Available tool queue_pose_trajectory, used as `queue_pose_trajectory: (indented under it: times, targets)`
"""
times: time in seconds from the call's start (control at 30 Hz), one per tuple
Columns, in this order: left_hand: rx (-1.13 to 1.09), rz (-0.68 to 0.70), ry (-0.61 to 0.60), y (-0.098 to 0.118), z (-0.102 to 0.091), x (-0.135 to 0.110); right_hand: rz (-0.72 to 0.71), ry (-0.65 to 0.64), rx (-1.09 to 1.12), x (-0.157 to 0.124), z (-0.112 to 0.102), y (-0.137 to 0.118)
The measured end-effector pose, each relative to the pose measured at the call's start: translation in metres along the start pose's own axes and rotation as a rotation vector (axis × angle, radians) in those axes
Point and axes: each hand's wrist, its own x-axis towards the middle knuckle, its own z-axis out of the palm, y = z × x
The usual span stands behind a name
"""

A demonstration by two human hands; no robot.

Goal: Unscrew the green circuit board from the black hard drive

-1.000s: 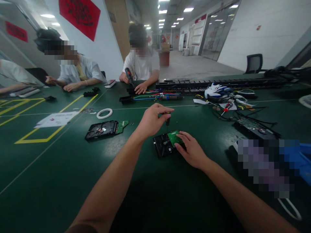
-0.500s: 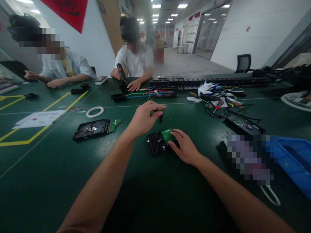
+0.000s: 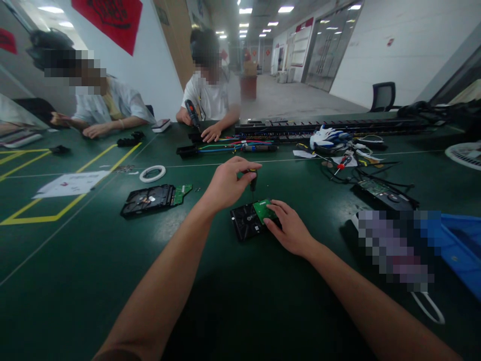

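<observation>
A black hard drive [image 3: 244, 223] with a green circuit board [image 3: 262, 210] lies on the table in front of me. My left hand [image 3: 235, 181] is closed round the dark handle of a small screwdriver [image 3: 253, 181], held upright. Its thin shaft points down at the far edge of the circuit board; I cannot make out the tip's contact. My right hand [image 3: 291, 225] grips the drive's right side, thumb and fingers on the board, partly hiding it. Another hard drive [image 3: 148, 200], its green board sticking out, lies to the left.
Right of me are a drive with cables [image 3: 387, 195], a blurred-out object [image 3: 391, 250] and a blue bin [image 3: 462, 240]. Gloves [image 3: 328, 136] and a red screwdriver [image 3: 342, 164] lie farther back. A tape roll [image 3: 152, 173] is at left. Across sit co-workers, one with a power screwdriver [image 3: 192, 114].
The whole view has shifted slightly, so things appear farther right. Both hands keep their places on the screwdriver and the hard drive.
</observation>
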Motion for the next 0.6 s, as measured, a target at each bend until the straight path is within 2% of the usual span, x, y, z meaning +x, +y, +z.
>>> queue_pose_trajectory:
  times: [0.33, 0.6]
  targets:
    - [-0.070, -0.030, 0.055, 0.0017, -0.0005, -0.0003, 0.008, -0.012, 0.003, 0.0000, -0.0014, -0.0001]
    - [-0.020, -0.038, 0.036, 0.0018, -0.0026, 0.0000, 0.012, -0.021, -0.008, 0.0003, -0.0020, -0.0004]
